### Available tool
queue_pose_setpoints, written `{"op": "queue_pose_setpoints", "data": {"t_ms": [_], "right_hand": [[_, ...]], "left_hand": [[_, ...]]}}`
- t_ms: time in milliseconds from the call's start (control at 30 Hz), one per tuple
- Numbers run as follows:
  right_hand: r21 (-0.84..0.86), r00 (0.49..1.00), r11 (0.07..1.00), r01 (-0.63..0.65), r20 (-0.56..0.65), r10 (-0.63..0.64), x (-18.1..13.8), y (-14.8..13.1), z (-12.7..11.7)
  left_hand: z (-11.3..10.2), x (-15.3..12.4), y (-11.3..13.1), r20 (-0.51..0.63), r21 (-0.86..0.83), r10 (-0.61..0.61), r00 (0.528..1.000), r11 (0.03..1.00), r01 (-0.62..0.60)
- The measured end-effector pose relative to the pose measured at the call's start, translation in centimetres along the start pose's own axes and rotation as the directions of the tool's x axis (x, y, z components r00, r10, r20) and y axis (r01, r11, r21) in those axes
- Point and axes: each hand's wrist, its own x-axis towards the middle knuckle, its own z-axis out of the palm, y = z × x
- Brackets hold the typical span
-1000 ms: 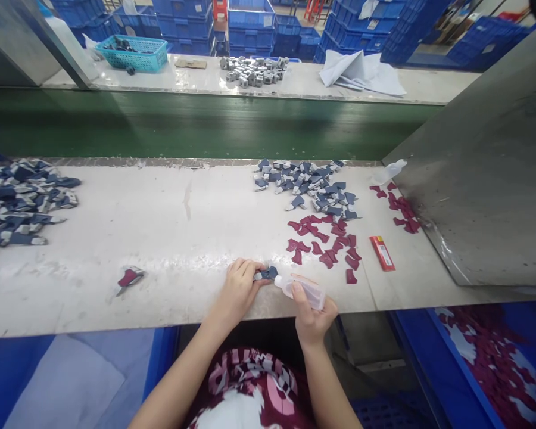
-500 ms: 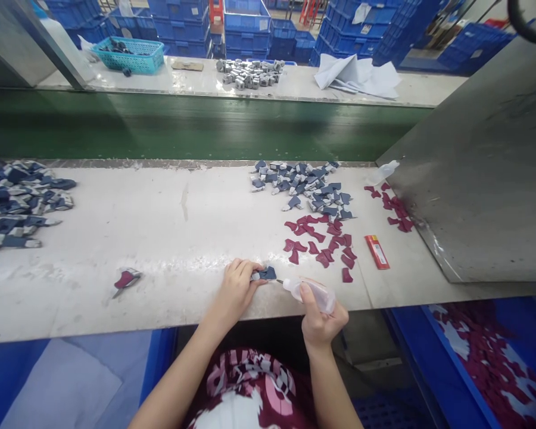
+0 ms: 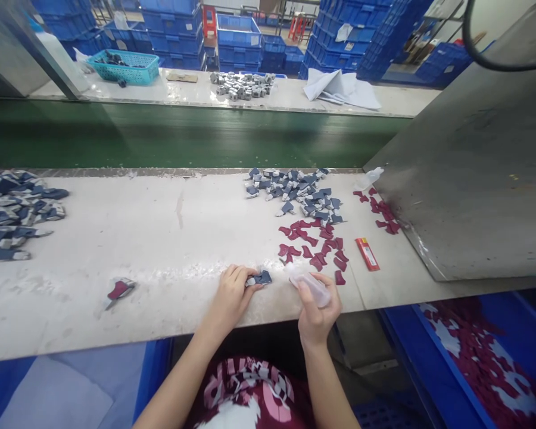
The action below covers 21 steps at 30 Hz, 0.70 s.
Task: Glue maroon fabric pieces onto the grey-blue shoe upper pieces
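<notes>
Holds blue-and-grey piece [image 3: 263, 277] near front edge of table [image 3: 161, 244], with grip of left hand [image 3: 234, 292] pinching one end, presumably to steady it and leave the dark end exposed. Grasps squeeze bottle [image 3: 313, 289] in right hand [image 3: 319, 316], with thumb and fingers closed around its body and nozzle apart from piece, likely to avoid stray contact. Has maroon pieces [image 3: 318, 261] just beyond bottle, crowding that side; has pile of similar blue-and-grey parts [image 3: 324, 205] behind them. Meets metal panel [image 3: 473, 179] at right, past red packet [image 3: 368, 255], limiting reach. Shows maroon-inlaid piece [image 3: 118, 290] well apart at left
</notes>
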Motion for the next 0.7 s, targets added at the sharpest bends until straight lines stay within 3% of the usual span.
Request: {"op": "queue_pose_setpoints", "data": {"t_ms": [167,367,500,600,700], "right_hand": [[0.063,0.963,0.997,0.036,0.265,-0.052,1.6,-1.4,3.4],[0.006,0.897,1.0,0.001,0.442,-0.003,2.1,-1.2,7.1],[-0.085,0.858,0.985,0.148,0.506,-0.086,2.6,-0.7,6.1],[-0.259,0.876,0.903,0.342,0.436,-0.206,4.2,-0.1,4.1],[-0.432,0.896,0.805,0.407,0.36,-0.26,6.1,0.6,2.7]], "left_hand": [[-1.1,-0.9,0.4,-0.055,0.087,0.058,0.997,0.995,-0.053],[-4.8,-3.8,-0.8,-0.112,0.183,0.066,0.991,0.982,-0.044],[-5.8,-4.2,-1.8,-0.131,0.216,0.027,0.991,0.976,0.002],[-5.5,-3.9,-1.5,-0.121,0.154,0.008,0.993,0.988,0.011],[-4.5,-3.5,-0.4,-0.121,0.01,-0.065,0.991,0.998,0.067]]}}
